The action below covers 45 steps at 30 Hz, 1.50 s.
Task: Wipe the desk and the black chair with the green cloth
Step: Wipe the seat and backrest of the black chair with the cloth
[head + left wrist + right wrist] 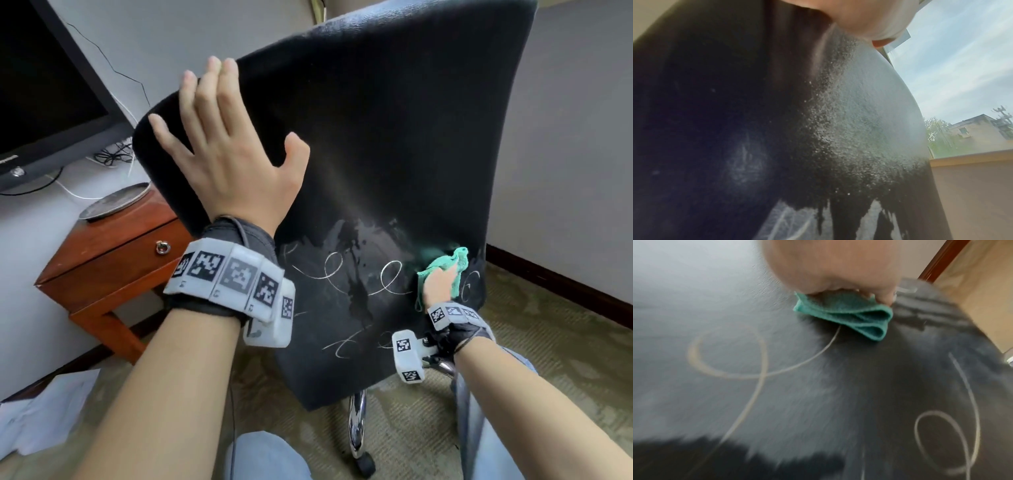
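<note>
The back of the black chair point(394, 144) fills the head view, its lower part marked with white looping chalk-like lines point(390, 277) and wet dark patches. My left hand point(219, 147) lies flat with fingers spread against the chair's upper left edge. My right hand point(436, 284) grips the folded green cloth point(455, 267) and presses it on the lower right of the chair back. In the right wrist view the cloth point(849, 316) sits bunched under my fingers point(881, 295), beside white loops point(731, 356). The left wrist view shows the chair surface point(756, 129) close up.
A brown wooden desk point(113, 260) with a drawer knob stands to the left, carrying a round metal plate point(116, 202). A black monitor point(44, 96) and cables are behind it. White paper point(44, 421) lies on the carpet. The chair's chrome leg point(356, 428) stands below.
</note>
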Each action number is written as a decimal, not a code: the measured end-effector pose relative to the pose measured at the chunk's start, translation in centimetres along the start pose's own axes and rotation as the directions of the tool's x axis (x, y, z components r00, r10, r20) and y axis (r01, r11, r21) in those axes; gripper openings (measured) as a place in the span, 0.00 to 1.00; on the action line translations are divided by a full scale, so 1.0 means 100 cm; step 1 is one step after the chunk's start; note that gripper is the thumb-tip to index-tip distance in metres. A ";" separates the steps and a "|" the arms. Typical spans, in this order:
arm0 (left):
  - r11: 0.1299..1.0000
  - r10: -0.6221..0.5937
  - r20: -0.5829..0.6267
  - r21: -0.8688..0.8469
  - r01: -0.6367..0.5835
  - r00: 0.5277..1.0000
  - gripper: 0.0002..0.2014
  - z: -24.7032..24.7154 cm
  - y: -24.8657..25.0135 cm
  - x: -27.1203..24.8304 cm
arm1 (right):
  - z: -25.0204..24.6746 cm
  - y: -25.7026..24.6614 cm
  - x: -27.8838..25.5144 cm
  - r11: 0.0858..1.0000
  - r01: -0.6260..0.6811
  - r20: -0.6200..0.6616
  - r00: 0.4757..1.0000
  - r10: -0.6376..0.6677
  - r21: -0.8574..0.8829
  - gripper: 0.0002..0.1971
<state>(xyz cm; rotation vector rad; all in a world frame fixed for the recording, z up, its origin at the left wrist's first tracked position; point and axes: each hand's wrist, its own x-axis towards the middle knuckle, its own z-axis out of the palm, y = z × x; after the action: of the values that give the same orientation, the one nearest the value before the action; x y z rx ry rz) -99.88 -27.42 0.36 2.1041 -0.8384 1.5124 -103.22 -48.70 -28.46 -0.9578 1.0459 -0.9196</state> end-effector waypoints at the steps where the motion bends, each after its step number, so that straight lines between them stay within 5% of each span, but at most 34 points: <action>1: 1.000 0.002 -0.010 -0.002 -0.002 1.000 0.37 0.001 0.002 -0.001 | -0.005 0.005 0.015 1.000 -0.004 0.042 0.999 0.005 -0.009 0.14; 4: 1.000 0.000 -0.027 -0.010 -0.001 1.000 0.37 0.004 0.006 -0.003 | -0.012 0.017 0.028 0.981 -0.081 0.100 0.990 0.100 -0.174 0.15; 8: 0.999 -0.037 -0.025 -0.016 0.036 0.999 0.38 0.004 0.014 0.000 | 0.003 0.003 -0.004 0.979 -0.028 0.168 0.984 0.063 -0.204 0.27; 14: 0.999 -0.035 0.020 0.036 0.034 0.999 0.36 -0.002 0.019 0.004 | 0.033 -0.066 -0.096 0.970 0.170 0.302 0.947 -0.112 -0.173 0.33; 18: 0.997 0.037 0.017 0.062 -0.038 0.999 0.35 -0.004 0.014 0.003 | 0.038 -0.118 -0.138 0.941 0.337 0.449 0.845 -0.292 -0.021 0.34; 23: 0.990 0.089 0.025 0.104 -0.091 0.996 0.31 -0.009 0.002 0.011 | 0.045 -0.141 -0.132 0.897 0.436 0.381 0.843 -0.379 -0.072 0.32; 26: 0.991 0.092 0.014 0.098 -0.093 0.996 0.30 -0.008 -0.001 0.011 | 0.039 -0.124 -0.112 0.807 0.582 0.305 0.789 -0.533 -0.095 0.32; 35: 0.994 0.084 -0.044 0.067 -0.081 0.995 0.32 -0.009 0.013 0.005 | 0.013 -0.070 -0.039 0.948 0.225 0.135 0.971 -0.198 -0.226 0.24; 40: 0.992 0.103 -0.035 0.071 -0.100 0.994 0.32 -0.011 0.019 0.005 | 0.013 -0.075 -0.035 0.966 0.099 0.121 0.990 -0.072 -0.240 0.24; 45: 0.993 0.099 0.015 0.057 -0.100 0.995 0.33 -0.015 0.019 0.007 | 0.038 -0.084 -0.085 0.964 0.186 0.143 0.977 -0.160 -0.192 0.27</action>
<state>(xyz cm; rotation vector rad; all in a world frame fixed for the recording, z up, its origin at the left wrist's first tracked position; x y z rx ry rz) -102.06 -27.98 1.51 2.1430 -0.9272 1.5936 -102.89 -42.68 -17.46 -1.2800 0.9722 -0.8932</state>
